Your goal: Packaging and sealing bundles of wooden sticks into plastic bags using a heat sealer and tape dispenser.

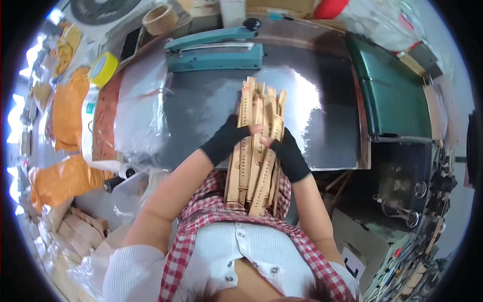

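Note:
A bundle of long, flat, light-brown wooden strips with small dark markings stands between my hands, its near end by my checked apron and its far end over the dark tabletop. My left hand, in a black fingerless glove, wraps the bundle's left side with the thumb across the top. On the other side, my right hand, gloved alike, grips the strips, and its thumb almost meets the left one. Most other fingers are hidden behind the bundle. The strips' ends are uneven.
A teal bag sealer lies at the table's back. Clear plastic bags cover the left side, near a yellow tape roll, a brown tape roll and a phone. A dark green box stands right; orange packages lie far left.

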`<state>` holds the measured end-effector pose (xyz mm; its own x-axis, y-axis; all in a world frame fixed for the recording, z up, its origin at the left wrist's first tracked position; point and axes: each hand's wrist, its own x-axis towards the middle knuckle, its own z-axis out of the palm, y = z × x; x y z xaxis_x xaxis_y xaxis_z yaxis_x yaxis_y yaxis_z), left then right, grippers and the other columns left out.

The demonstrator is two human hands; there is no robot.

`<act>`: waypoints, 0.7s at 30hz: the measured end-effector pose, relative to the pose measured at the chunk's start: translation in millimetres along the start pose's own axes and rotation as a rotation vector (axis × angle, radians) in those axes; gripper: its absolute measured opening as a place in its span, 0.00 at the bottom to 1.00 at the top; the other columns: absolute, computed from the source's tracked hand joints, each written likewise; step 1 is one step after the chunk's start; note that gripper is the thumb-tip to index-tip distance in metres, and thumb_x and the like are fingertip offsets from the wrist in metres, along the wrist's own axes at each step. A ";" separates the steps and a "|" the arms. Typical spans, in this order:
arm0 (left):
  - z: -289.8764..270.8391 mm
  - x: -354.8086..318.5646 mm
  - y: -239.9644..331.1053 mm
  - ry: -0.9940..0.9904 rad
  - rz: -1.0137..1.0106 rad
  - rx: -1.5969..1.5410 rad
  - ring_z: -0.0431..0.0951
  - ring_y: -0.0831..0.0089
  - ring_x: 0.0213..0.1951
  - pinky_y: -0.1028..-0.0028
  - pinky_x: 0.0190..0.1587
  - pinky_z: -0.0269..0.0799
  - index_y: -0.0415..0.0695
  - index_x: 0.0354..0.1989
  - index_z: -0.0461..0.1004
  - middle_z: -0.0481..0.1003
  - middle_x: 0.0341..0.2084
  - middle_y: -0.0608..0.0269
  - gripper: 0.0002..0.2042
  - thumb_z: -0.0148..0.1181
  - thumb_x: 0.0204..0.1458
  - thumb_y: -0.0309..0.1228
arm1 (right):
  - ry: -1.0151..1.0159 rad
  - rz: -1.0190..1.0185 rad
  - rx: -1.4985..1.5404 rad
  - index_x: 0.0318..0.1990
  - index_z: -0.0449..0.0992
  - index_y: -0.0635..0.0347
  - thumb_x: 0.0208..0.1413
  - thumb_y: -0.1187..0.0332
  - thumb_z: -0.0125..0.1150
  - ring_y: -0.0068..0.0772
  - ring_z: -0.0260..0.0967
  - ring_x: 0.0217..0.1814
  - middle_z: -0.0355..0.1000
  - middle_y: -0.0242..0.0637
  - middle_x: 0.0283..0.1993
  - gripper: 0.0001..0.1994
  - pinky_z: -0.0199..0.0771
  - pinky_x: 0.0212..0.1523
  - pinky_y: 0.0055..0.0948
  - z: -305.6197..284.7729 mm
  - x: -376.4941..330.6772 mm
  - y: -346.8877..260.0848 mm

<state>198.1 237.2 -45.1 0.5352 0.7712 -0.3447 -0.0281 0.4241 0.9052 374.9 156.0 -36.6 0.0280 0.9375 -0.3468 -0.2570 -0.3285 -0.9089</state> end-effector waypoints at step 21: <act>-23.6 -54.2 108.9 -0.100 0.876 0.063 0.65 0.60 0.58 0.65 0.61 0.60 0.43 0.70 0.29 0.60 0.59 0.52 0.70 0.81 0.22 0.41 | -0.481 -0.663 0.085 0.71 0.26 0.51 0.25 0.68 0.84 0.43 0.53 0.69 0.49 0.44 0.69 0.72 0.58 0.64 0.39 84.5 37.3 -104.3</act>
<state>146.1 252.8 66.2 0.4145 0.7607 0.4995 -0.4178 -0.3285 0.8470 321.1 234.9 64.8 -0.2122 0.8868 0.4106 -0.4054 0.3024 -0.8627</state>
